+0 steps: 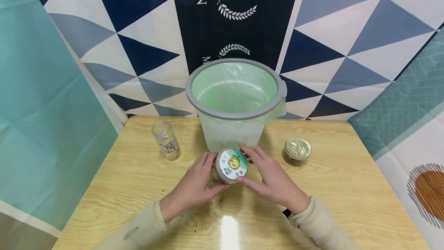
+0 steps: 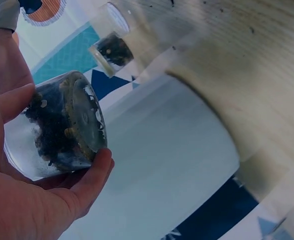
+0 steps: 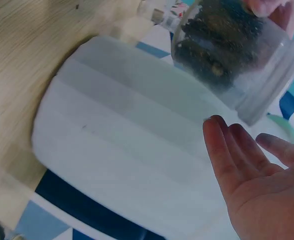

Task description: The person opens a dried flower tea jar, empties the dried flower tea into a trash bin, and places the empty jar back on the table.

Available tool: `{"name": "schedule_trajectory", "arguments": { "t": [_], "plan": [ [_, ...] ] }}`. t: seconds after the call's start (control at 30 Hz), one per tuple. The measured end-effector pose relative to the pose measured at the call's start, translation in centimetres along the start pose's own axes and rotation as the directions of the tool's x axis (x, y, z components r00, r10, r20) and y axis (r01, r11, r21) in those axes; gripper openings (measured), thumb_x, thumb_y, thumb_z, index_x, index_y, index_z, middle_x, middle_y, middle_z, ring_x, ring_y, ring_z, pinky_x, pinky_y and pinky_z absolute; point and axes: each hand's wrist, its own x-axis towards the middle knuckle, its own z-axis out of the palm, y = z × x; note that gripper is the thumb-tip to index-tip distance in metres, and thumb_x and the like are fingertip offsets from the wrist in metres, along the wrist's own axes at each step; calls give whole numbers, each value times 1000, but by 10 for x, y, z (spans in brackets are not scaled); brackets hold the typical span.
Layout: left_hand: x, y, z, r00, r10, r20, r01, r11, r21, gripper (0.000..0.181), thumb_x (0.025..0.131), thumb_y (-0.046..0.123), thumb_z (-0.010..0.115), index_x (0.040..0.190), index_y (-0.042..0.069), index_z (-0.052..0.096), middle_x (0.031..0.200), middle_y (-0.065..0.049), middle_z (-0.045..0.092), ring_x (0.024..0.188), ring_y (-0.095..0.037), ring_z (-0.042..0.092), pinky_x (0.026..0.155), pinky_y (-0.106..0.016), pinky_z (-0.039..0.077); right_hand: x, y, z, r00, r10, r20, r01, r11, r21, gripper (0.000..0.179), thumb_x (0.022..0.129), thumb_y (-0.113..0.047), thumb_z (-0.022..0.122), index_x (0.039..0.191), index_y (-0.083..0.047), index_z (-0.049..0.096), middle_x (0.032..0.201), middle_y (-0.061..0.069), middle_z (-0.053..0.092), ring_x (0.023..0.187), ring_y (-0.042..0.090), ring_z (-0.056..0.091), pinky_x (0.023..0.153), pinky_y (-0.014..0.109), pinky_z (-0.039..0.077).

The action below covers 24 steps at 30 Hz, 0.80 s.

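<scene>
My left hand (image 1: 197, 183) grips a clear glass jar (image 2: 62, 127) in front of the bin, thumb on one side and fingers on the other. Dark dried bits fill part of it, as the right wrist view of the jar (image 3: 214, 47) also shows. On top sits a round lid (image 1: 225, 169) in white and green with a cartoon sunflower. Around the lid's right side, my right hand (image 1: 272, 174) is spread, thumb tip right at the edge. In the right wrist view that hand's fingers (image 3: 222, 155) are extended beside the jar, holding nothing.
Behind the jar stands a white bin (image 1: 229, 132) with a grey rim and green liner. An empty-looking glass (image 1: 166, 142) is on the left, and a small tin with a gold-coloured top (image 1: 297, 148) on the right. Dark crumbs dot the wooden table (image 1: 145, 196).
</scene>
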Motion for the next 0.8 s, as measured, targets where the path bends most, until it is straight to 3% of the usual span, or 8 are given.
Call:
{"name": "schedule_trajectory", "arguments": {
  "t": [0.27, 0.4, 0.57, 0.8],
  "plan": [
    [-2, 8, -4, 997, 69, -26, -66, 992, 104, 83, 84, 42, 85, 145, 3, 45, 128, -9, 54, 116, -24, 56, 102, -40, 56, 6, -11, 6, 999, -37, -39, 35, 998, -52, 97, 85, -56, 80, 159, -9, 39, 134, 4, 59, 107, 14, 66, 89, 39, 61],
    [-2, 8, -4, 995, 84, -47, -78, 990, 115, 83, 83, 41, 85, 145, 3, 45, 129, -10, 55, 117, -24, 56, 102, -40, 56, 7, -12, 7, 997, -56, -59, 52, 997, -62, 96, 86, -57, 79, 157, -6, 40, 130, 5, 59, 103, 14, 66, 85, 36, 61],
    [1, 5, -2, 992, 87, -86, -83, 996, 44, 90, 79, 44, 89, 148, 6, 45, 135, -9, 55, 123, -25, 57, 105, -44, 55, 7, -9, 5, 994, -67, -89, 63, 997, -39, 92, 89, -53, 77, 157, -3, 39, 128, 7, 59, 100, 13, 66, 83, 34, 61],
    [7, 2, 4, 982, 105, -159, -118, 991, -71, 112, 61, 44, 100, 149, 6, 43, 138, -8, 59, 125, -23, 60, 105, -45, 55, 6, -7, 5, 990, -112, -86, 116, 992, 46, 85, 92, -44, 76, 158, -5, 38, 134, 10, 57, 107, 15, 64, 88, 36, 61]
  ]
}}
